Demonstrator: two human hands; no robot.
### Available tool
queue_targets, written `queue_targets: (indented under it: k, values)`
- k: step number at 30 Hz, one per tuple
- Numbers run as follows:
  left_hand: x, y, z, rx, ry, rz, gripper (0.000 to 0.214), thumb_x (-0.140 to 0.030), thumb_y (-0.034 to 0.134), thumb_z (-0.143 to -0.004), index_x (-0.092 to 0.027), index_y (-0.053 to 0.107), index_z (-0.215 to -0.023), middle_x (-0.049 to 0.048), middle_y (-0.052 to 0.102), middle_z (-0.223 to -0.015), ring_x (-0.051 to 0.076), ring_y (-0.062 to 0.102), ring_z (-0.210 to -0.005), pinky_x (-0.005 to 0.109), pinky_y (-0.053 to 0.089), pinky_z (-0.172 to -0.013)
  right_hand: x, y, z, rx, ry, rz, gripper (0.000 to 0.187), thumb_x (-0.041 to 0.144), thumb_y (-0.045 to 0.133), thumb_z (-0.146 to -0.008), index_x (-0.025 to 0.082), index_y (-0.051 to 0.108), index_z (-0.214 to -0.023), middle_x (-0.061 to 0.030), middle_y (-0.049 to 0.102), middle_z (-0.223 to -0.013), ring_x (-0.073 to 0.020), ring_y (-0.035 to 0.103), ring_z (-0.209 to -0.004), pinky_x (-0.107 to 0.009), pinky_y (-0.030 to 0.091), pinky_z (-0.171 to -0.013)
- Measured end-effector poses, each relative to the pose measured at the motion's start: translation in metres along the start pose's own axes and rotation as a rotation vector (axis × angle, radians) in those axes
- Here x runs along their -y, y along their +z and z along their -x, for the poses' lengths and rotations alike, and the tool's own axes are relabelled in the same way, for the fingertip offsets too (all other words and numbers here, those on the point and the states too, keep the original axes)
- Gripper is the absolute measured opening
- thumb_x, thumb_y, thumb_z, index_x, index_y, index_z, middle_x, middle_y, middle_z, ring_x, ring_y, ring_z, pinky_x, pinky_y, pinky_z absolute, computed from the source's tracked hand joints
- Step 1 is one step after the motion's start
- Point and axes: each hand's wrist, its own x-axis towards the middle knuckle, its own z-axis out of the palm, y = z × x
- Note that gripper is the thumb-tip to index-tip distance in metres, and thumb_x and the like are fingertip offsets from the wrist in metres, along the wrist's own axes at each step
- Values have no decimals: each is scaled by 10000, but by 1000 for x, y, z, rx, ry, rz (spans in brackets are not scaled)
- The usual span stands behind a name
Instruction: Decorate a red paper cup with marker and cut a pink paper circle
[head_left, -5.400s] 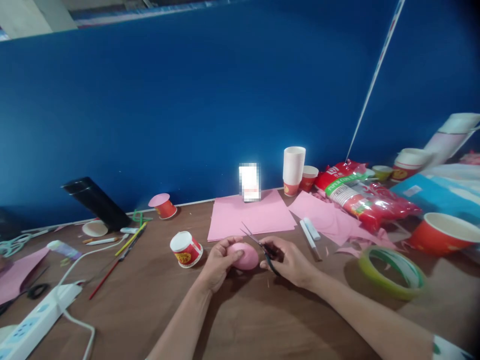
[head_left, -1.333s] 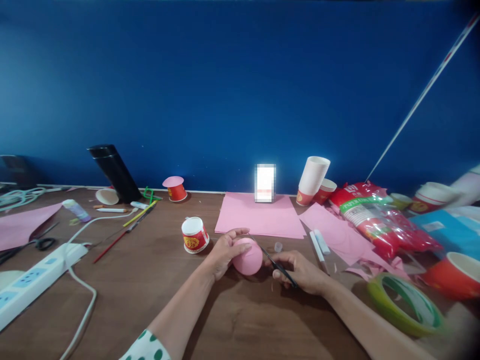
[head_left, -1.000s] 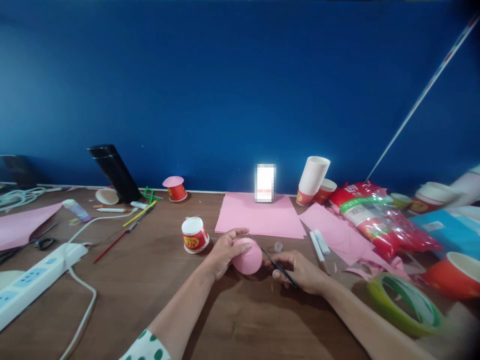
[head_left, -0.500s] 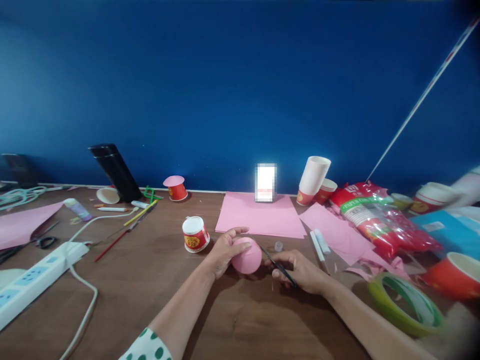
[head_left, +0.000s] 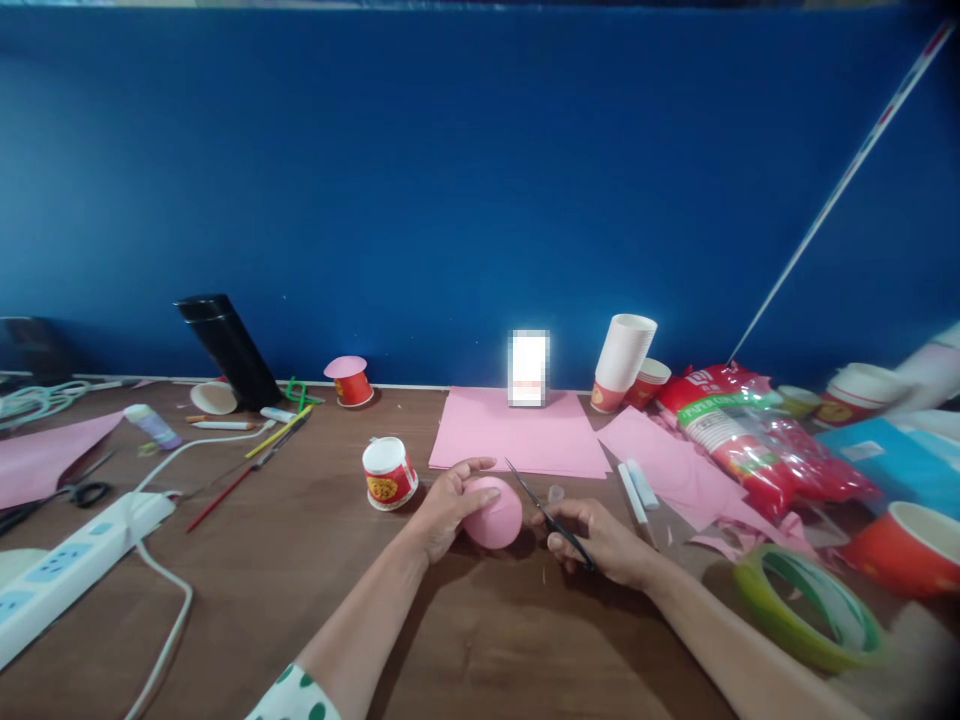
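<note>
Between thumb and fingers, my left hand (head_left: 452, 510) pinches a round pink paper disc (head_left: 496, 516) above the table. Scissors (head_left: 559, 528) with dark handles are gripped in my right hand (head_left: 596, 540); their blades point up and left, just right of the disc and apart from it. Behind my left hand, a red-and-white paper cup (head_left: 389, 473) stands upside down. Farther back, another red cup (head_left: 352, 387) carries a pink disc (head_left: 346, 367) on top. A stack of pink paper (head_left: 510, 435) lies beyond both hands.
On the right are a roll of green tape (head_left: 810, 610), white markers (head_left: 637, 488), pink paper scraps (head_left: 675, 465), a red plastic bag (head_left: 739, 430) and stacked paper cups (head_left: 625, 355). At left lie a white power strip (head_left: 82, 570) and cord, beside a black bottle (head_left: 232, 350).
The scissors' blades have moved slightly away from the pink disc's edge and show more clearly. My left hand keeps its hold on the disc.
</note>
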Motion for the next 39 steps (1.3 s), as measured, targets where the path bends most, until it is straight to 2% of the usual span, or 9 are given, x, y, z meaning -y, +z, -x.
queue_targets:
  k: [8, 12, 18, 22, 23, 26, 29, 34, 39]
  values:
    - [1, 0, -1, -46, -8, -10, 622, -286, 795, -616, -139, 533, -1161, 37, 654, -837, 117, 591, -716, 235, 439, -695, -1, 4, -2, -23, 4, -105, 356, 405, 661, -763, 142, 591, -994, 43, 517, -651, -63, 486, -500, -193, 422, -495]
    - [4, -1, -1, -49, -10, 20, 631, -292, 793, -617, -162, 527, -1174, 30, 652, -848, 117, 590, -713, 227, 447, -669, -3, 9, -2, -67, -21, -125, 331, 341, 700, -724, 190, 503, -943, 68, 514, -625, -72, 484, -479, -187, 397, -454]
    - [3, -1, -3, -80, -40, 24, 623, -297, 775, -650, -168, 503, -1196, 29, 645, -846, 110, 589, -676, 218, 458, -611, -9, 22, -4, -377, -184, -168, 381, 323, 726, -690, 226, 357, -701, 90, 455, -543, -80, 454, -454, -186, 341, -430]
    - [1, 2, -2, -106, -42, 72, 593, -313, 773, -653, -136, 519, -1159, 59, 657, -869, 118, 601, -685, 224, 473, -612, 0, 14, -3, -698, -268, 120, 342, 328, 662, -739, 217, 359, -626, 51, 475, -575, -109, 480, -538, -214, 366, -499]
    - [1, 2, -2, -105, -38, 79, 590, -314, 771, -654, -133, 520, -1156, 63, 661, -871, 123, 606, -690, 229, 478, -620, 2, 10, -3, -768, -269, 211, 315, 319, 650, -743, 216, 374, -632, 53, 463, -570, -112, 470, -542, -216, 361, -504]
    - [2, 3, -1, -81, -24, 89, 604, -312, 763, -662, -137, 504, -1179, 69, 673, -876, 138, 620, -701, 257, 494, -653, 5, -3, -4, -808, -263, 364, 139, 268, 579, -754, 208, 457, -727, 42, 496, -600, -126, 480, -546, -231, 378, -520]
    - [3, 2, -1, -87, -17, 80, 625, -307, 756, -668, -144, 486, -1207, 65, 679, -877, 135, 620, -688, 256, 494, -644, -1, -12, -8, -868, -266, 432, 70, 234, 526, -741, 202, 469, -768, 8, 552, -668, -156, 551, -603, -259, 427, -574]
    - [2, 2, 0, -100, -6, 82, 617, -295, 765, -656, -133, 502, -1190, 65, 683, -873, 132, 622, -699, 239, 490, -643, -15, -20, -12, -930, -282, 480, 181, 227, 523, -758, 194, 474, -928, -58, 642, -850, -203, 640, -763, -320, 491, -700]
    - [2, 2, -1, -111, -4, 78, 583, -293, 772, -650, -141, 527, -1157, 67, 683, -909, 133, 621, -731, 239, 492, -663, -18, -22, -12, -896, -272, 497, 281, 212, 535, -778, 169, 498, -1053, -76, 684, -870, -204, 667, -777, -329, 525, -724]
